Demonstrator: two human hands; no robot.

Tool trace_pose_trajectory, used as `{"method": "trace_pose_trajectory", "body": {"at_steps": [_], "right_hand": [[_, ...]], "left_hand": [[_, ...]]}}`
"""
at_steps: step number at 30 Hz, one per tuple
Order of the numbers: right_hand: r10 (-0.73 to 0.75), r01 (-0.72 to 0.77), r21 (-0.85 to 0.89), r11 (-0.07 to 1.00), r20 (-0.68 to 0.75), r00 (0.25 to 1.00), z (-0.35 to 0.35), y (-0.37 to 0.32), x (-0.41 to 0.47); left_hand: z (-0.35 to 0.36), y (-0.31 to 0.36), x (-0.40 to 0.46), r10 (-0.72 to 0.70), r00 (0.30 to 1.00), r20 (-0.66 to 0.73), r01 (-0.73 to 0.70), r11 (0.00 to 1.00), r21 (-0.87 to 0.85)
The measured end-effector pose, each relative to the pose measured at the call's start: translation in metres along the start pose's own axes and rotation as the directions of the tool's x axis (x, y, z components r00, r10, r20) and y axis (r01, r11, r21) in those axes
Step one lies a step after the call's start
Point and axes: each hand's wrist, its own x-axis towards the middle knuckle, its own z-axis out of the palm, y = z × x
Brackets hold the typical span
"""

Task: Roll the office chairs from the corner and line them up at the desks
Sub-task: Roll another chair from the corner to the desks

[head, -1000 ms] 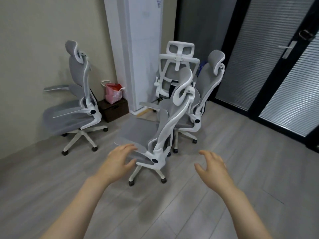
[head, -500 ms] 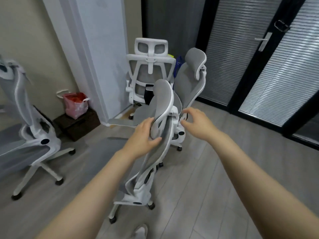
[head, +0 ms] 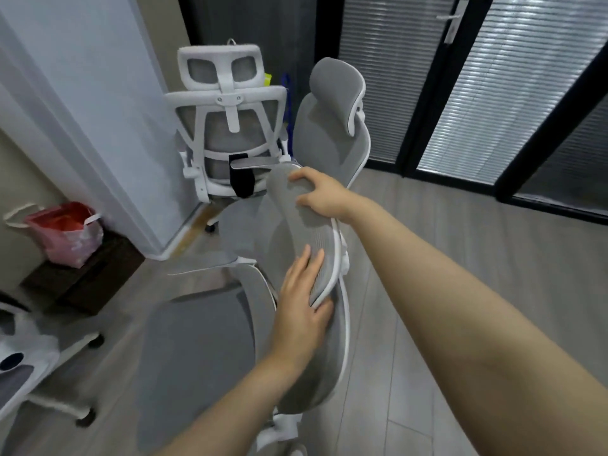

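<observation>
The nearest grey mesh office chair [head: 204,363] stands directly below the camera, its seat to the left and its tall back rising toward the middle of the view. Both hands are on its headrest [head: 301,232], the curved grey pad with a white rim at the top of the back.

The left hand [head: 301,304] takes the lower end of the headrest: the fingers lie along the mesh face pointing up, and the thumb hooks round the white rim on the right edge, so the grip pinches the pad between thumb and fingers. The right hand [head: 317,194] takes the upper end, fingers curled over the top edge and the thumb laid on the near face. The headrest thus runs lengthwise between the two grips, one at each end, with bare mesh showing between them.

Two more chairs stand just behind in the corner: a white-framed chair [head: 230,133] with its back to the camera beside the white column [head: 98,110], and a grey chair [head: 332,126] just right of it, near the dark-framed glass doors [head: 460,93]. Part of a fourth chair [head: 29,366] shows blurred at the left edge. A pink bag [head: 62,232] sits on a dark box [head: 88,278] by the wall. All chairs stand on the grey plank floor [head: 427,258].
</observation>
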Motion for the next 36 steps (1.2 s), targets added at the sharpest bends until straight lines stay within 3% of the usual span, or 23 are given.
{"method": "trace_pose_trajectory", "body": {"at_steps": [4, 16, 21, 24, 28, 36], "right_hand": [[-0.003, 0.005, 0.126, 0.992, -0.016, 1.000, 0.002, 0.009, -0.016], [0.164, -0.097, 0.294, 0.951, -0.212, 0.964, 0.000, 0.030, -0.129], [0.299, -0.164, 0.386, 0.908, -0.324, 0.898, -0.001, 0.053, -0.202], [0.339, -0.178, 0.414, 0.893, -0.358, 0.870, 0.002, 0.059, -0.250], [0.417, -0.221, 0.443, 0.869, -0.414, 0.809, 0.001, 0.069, -0.321], [0.639, -0.330, 0.563, 0.758, -0.537, 0.550, -0.005, 0.107, -0.498]], "left_hand": [[0.009, 0.001, -0.007, 0.131, 0.991, 0.009, -0.131, 0.991, -0.002], [0.008, 0.012, -0.076, 0.236, 0.965, 0.115, -0.216, 0.963, -0.160], [0.004, 0.036, -0.116, 0.273, 0.914, 0.301, -0.213, 0.953, -0.216], [0.011, 0.048, -0.153, 0.279, 0.897, 0.344, -0.201, 0.948, -0.246], [0.019, 0.070, -0.202, 0.293, 0.863, 0.411, -0.169, 0.935, -0.310], [0.058, 0.111, -0.284, 0.309, 0.654, 0.690, 0.011, 0.909, -0.417]]}}
